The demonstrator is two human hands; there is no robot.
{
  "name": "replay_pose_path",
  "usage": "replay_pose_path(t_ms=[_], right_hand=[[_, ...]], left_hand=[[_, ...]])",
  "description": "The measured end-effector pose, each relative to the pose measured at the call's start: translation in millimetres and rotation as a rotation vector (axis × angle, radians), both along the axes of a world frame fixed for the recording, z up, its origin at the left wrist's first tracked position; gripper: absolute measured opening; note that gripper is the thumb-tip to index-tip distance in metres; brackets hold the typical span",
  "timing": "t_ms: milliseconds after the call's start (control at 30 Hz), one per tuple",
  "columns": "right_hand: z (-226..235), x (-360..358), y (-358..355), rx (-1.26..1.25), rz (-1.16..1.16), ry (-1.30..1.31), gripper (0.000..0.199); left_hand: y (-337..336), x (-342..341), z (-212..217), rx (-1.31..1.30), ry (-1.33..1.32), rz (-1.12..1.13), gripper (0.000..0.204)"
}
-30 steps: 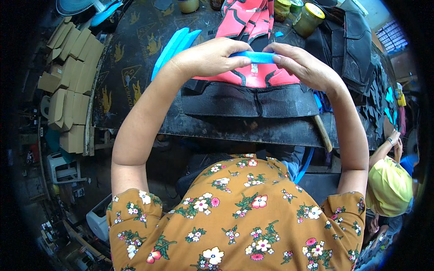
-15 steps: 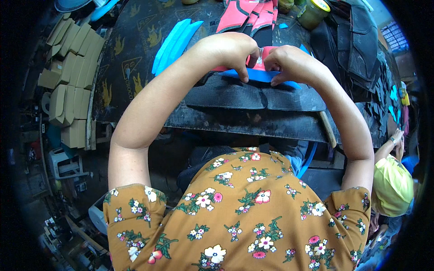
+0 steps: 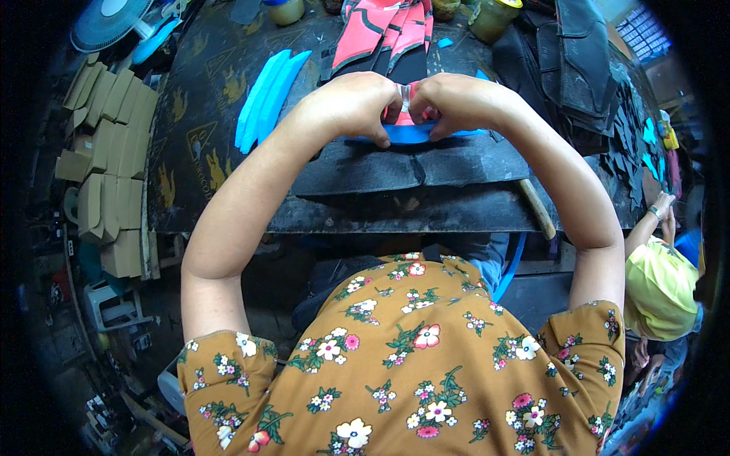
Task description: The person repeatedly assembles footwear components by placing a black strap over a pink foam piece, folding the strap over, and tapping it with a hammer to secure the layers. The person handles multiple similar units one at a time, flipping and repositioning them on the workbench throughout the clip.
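Head view: left hand (image 3: 363, 104) and right hand (image 3: 460, 100) each pinching one blue strip (image 3: 411, 135) between them, black fabric panel (image 3: 353, 169) just on their near side; uneven thumb pressure could skew or crease the strip.

left arm (image 3: 264, 182): coming up from the lower left, elbow (image 3: 213, 264) bent out wide, forearm slanting in toward upper center
right arm (image 3: 559, 175): pretty much the mirror image, up from lower right
left hand (image 3: 369, 105): palm side down, fingers curled under, thumb (image 3: 383, 138) poking down
right hand (image 3: 454, 102): same deal, knuckles up
gap: hands just beside each other in the upper middle, tough to tell how tight either grip is
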State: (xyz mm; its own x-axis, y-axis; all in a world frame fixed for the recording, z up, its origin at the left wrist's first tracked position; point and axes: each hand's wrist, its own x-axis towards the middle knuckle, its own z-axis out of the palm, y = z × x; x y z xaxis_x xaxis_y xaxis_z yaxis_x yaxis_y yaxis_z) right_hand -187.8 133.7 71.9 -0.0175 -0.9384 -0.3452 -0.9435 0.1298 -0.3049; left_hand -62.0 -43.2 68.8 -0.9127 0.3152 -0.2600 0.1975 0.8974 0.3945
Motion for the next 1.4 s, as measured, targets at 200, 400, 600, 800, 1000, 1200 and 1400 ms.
replay_pose_path(t_ms=[200,400,600,800,1000,1200,1400], right_hand=[[8.9,-12.8,14.6,-0.175,-0.035,-0.158,0.039],[2.8,-74.5,52.1,-0.632,-0.677,0.074,0.032],[-54.5,-106.8,55.4,-0.467,-0.727,0.319,0.051],[-31.8,-86.0,51.9,-0.641,-0.644,0.402,0.062],[19.1,-37.0,37.4,-0.914,-0.296,0.14,0.04],[37.4,0.2,20.3,-1.016,-0.044,0.131,0.053],[29.5,29.8,9.6,-0.866,-0.032,0.094,0.077]], left_hand=[[-28.3,4.6,0.5,0.279,0.103,0.072,0.026],[-133.8,47.7,5.4,0.517,0.64,0.818,0.021],[-161.8,79.6,-17.1,0.143,0.282,0.882,0.026],[-119.2,70.0,-70.6,-0.366,0.399,0.831,0.026],[-116.7,70.0,-76.7,-0.344,0.449,0.801,0.026],[-92.5,72.7,-1.5,-0.076,0.763,0.683,0.015],[-29.8,60.8,41.8,0.359,0.621,0.386,0.02]])
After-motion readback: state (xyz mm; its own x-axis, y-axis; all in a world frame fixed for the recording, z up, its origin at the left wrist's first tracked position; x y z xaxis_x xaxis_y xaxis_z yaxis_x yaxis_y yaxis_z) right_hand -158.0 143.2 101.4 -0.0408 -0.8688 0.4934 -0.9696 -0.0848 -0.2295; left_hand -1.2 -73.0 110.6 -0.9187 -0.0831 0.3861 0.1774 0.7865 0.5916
